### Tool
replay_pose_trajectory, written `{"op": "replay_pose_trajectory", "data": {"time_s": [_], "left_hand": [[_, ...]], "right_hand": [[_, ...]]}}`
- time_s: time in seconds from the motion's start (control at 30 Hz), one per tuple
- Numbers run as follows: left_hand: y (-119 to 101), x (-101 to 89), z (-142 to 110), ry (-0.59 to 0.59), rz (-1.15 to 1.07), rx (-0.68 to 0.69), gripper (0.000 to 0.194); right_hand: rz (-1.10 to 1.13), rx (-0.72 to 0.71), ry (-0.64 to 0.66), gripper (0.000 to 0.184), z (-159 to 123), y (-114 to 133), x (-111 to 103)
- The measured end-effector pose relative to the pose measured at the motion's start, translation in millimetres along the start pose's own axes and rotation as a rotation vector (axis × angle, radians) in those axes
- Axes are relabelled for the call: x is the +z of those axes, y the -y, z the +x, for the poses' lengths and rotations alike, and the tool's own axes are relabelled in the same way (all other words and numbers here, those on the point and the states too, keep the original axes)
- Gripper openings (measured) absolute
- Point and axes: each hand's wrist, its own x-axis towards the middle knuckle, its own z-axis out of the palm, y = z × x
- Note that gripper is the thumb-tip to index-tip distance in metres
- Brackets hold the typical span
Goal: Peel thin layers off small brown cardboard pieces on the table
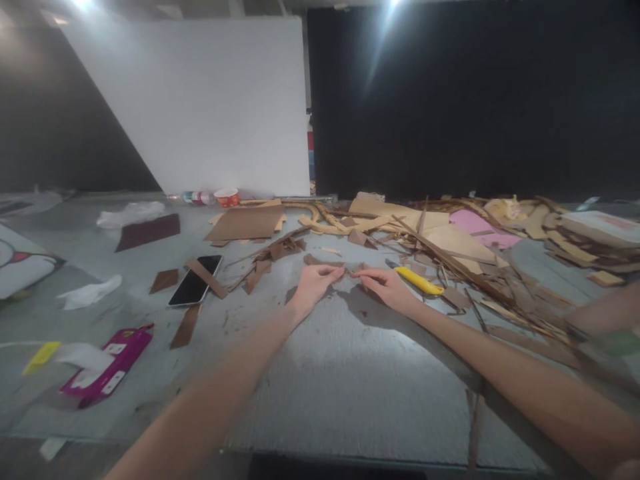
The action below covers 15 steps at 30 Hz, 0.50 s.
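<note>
Over the middle of the grey table, my left hand and my right hand face each other, a small gap between their fingertips. Thumb and fingers are pinched on both sides. A tiny brown scrap shows between the fingertips; its exact shape is too small to tell. Just behind my left hand lies a curved brown strip. A yellow utility knife rests right beside my right hand. Brown offcuts are scattered to the left of and behind the hands.
On the left are a phone under a brown strip, a purple wipes pack and crumpled tissue. Brown sheets and a paper cup stand behind. Long strips pile up right. A blurred arm enters at the right edge.
</note>
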Motion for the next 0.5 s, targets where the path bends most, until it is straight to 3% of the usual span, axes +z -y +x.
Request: {"op": "replay_pose_trajectory", "data": {"time_s": [0.2, 0.37, 0.5], "left_hand": [[1.8, 0.4, 0.4, -0.016, -0.002, 0.004, 0.048], [-1.1, 4.8, -6.9, 0.005, 0.097, 0.056, 0.043], [-9.3, 10.9, -16.3, 0.05, 0.141, 0.089, 0.042]], "right_hand": [[0.016, 0.057, -0.065, 0.04, 3.6, -1.1, 0.9], [-0.015, 0.019, 0.038, 0.039, 3.7, 4.6, 2.4], [-0.039, 0.021, 0.044, 0.039, 2.0, 7.3, 2.1]]}}
